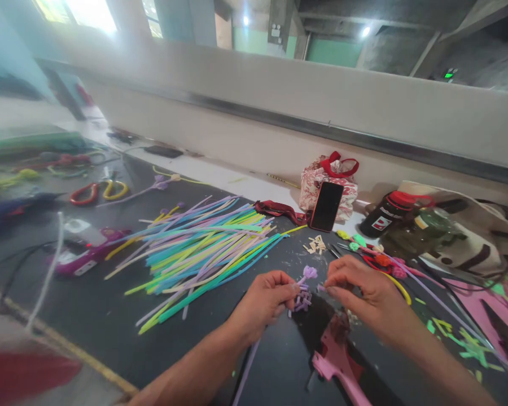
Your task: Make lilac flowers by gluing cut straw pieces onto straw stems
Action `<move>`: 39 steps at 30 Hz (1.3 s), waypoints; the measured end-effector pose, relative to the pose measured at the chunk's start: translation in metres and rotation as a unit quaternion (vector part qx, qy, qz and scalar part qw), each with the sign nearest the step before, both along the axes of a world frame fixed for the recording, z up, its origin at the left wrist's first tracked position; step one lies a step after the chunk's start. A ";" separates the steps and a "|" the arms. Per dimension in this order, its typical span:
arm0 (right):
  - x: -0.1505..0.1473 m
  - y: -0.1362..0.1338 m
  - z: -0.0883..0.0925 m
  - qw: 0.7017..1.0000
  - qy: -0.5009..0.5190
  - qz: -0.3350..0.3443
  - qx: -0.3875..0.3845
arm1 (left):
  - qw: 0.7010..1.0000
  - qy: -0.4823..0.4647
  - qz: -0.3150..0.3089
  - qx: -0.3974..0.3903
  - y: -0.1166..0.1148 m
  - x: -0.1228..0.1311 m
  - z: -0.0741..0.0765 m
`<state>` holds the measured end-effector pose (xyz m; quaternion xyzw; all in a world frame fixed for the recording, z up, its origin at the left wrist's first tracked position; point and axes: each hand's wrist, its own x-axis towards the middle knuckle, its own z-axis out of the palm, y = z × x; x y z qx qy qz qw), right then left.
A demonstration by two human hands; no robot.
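Observation:
My left hand [265, 299] is closed in a pinch on a purple pipe-cleaner flower [305, 288], whose long stem runs down past my wrist. My right hand [362, 290] is also pinched, its fingertips touching the flower's right side. Both hands hover just above the dark table [101, 316]. A big loose pile of pastel pipe cleaners [203, 248] lies to the left of my hands. A pink glue gun [336, 361] lies on the table under my right forearm.
A black phone [325, 206] leans on a patterned pouch [328, 180]. A dark bottle [385, 217], finished flowers [372, 254], scissors [97, 192], another glue gun [84, 256], green scraps [465, 338] and a pale wall [279, 113] surround the work area.

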<state>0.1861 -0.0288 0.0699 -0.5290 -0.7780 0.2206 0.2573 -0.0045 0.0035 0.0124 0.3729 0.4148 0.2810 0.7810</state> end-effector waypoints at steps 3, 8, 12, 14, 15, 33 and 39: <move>-0.001 -0.001 0.003 0.999 -0.034 0.021 0.011 | 0.999 0.040 -0.003 0.023 -0.001 0.001 0.002; -0.003 -0.001 -0.001 0.999 -0.032 0.003 -0.003 | 0.997 0.066 -0.002 0.049 -0.006 0.002 0.003; -0.004 -0.001 -0.008 0.999 0.001 -0.037 -0.009 | 0.996 0.066 -0.002 0.063 -0.007 0.001 0.004; -0.004 -0.001 -0.011 0.999 0.012 -0.047 -0.005 | 0.995 0.066 -0.003 0.070 -0.007 0.000 0.004; -0.004 -0.001 -0.012 0.999 0.016 -0.047 -0.005 | 0.995 0.066 -0.004 0.072 -0.007 0.000 0.004; -0.007 0.000 -0.014 0.999 -0.002 -0.031 -0.008 | 0.992 0.082 -0.029 0.093 -0.008 0.000 0.004; -0.007 0.001 -0.015 0.999 -0.015 -0.027 -0.012 | 0.991 0.091 -0.031 0.098 -0.007 0.000 0.001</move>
